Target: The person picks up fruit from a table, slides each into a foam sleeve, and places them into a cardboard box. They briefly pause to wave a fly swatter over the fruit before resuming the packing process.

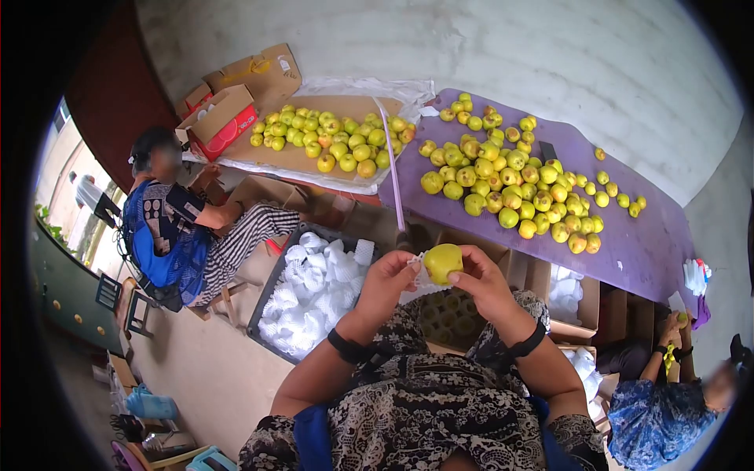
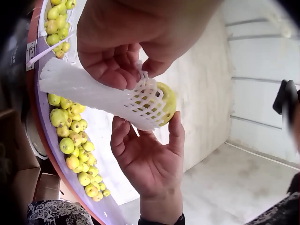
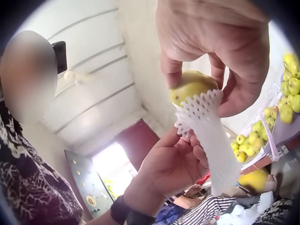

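A yellow-green apple (image 1: pixel 444 262) is held in front of the person's lap, partly inside a white foam net sleeve (image 2: pixel 79 86). My left hand (image 1: pixel 386 284) pinches the rim of the net between thumb and fingers, as the left wrist view shows. My right hand (image 1: pixel 488 289) grips the apple from the other side, thumb and fingers around its bare end. In the right wrist view the stretched mesh covers one end of the apple (image 3: pixel 192 86), and the rest of the sleeve hangs down as a flattened tube.
A purple-covered table (image 1: pixel 652 188) bears many loose apples; more lie on a cardboard-covered table (image 1: pixel 290 165) beside a red box (image 1: pixel 220 122). A dark crate (image 1: pixel 263 318) of foam nets stands to the left. Seated people (image 1: pixel 169 212) are on both sides.
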`<control>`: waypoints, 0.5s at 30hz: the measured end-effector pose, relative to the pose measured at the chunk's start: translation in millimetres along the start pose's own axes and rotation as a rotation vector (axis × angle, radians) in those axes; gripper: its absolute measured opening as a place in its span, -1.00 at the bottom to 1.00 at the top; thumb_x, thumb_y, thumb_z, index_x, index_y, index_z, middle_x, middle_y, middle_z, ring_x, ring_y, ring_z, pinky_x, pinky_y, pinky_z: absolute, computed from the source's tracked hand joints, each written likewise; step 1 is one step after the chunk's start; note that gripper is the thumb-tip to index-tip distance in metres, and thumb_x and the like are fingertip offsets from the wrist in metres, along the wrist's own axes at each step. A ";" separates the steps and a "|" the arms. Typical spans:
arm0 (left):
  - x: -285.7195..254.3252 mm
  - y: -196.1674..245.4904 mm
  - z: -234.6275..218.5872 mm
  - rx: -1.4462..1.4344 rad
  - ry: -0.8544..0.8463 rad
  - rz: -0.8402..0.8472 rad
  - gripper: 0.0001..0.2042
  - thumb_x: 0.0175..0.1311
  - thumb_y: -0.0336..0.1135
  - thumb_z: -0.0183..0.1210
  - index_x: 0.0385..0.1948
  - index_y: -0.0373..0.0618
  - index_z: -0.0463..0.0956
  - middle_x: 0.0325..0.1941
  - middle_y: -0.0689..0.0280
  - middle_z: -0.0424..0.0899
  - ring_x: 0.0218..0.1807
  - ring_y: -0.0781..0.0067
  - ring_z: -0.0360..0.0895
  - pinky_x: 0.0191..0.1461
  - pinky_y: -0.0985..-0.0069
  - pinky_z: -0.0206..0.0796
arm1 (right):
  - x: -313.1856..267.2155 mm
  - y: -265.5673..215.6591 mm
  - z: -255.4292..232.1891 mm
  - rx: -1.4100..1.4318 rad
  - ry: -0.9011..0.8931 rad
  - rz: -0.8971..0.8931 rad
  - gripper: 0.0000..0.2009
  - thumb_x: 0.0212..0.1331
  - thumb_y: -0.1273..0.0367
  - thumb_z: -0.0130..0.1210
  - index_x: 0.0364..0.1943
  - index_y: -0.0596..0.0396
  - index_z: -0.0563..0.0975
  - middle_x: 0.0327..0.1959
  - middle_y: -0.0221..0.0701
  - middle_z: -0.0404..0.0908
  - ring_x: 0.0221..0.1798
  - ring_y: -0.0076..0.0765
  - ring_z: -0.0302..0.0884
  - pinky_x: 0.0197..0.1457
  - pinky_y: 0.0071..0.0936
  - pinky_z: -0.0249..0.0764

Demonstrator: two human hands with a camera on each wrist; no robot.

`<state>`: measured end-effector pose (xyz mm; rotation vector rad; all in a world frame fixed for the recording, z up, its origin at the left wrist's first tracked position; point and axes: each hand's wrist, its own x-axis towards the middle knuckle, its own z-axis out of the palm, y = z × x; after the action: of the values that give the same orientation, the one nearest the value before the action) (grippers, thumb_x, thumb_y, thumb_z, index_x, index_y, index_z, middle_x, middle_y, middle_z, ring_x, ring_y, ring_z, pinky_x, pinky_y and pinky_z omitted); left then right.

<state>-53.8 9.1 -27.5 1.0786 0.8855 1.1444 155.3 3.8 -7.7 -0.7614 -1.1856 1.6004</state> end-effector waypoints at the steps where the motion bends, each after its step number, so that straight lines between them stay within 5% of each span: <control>1: 0.1 1.1 0.2 0.007 -0.004 -0.005 -0.86 0.36 -0.28 0.13 -0.19 -0.12 0.52 -0.33 0.45 0.61 -0.33 0.72 0.51 -0.27 0.69 0.38 | -0.1 1.6 -0.2 -0.084 -0.002 -0.058 -0.60 0.12 0.51 0.23 0.07 0.15 0.41 -0.02 -0.44 0.52 0.04 -0.55 0.46 0.16 -0.50 0.37; 11: 9.2 10.4 10.2 0.137 0.025 0.078 -0.87 0.34 -0.33 0.15 -0.22 -0.19 0.54 -0.39 0.47 0.60 -0.39 0.77 0.45 -0.29 0.75 0.29 | -5.6 -0.4 -0.9 -0.536 -0.093 -0.160 -0.30 -0.04 0.42 0.33 0.23 0.09 0.23 0.06 -0.34 0.41 0.13 -0.38 0.40 0.23 -0.38 0.32; 15: 4.7 28.6 20.2 0.446 -0.056 0.223 -0.84 0.25 -0.45 0.20 -0.16 -0.21 0.55 -0.44 0.48 0.56 -0.42 0.75 0.41 -0.32 0.72 0.29 | -4.8 -6.9 -2.3 -0.590 -0.100 -0.161 -0.31 -0.12 0.40 0.37 0.19 0.07 0.32 0.04 -0.30 0.42 0.09 -0.30 0.43 0.19 -0.38 0.35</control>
<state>-41.0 11.5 5.3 1.5984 1.0221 1.1180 161.2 0.5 -2.2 -0.9299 -1.7794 1.1691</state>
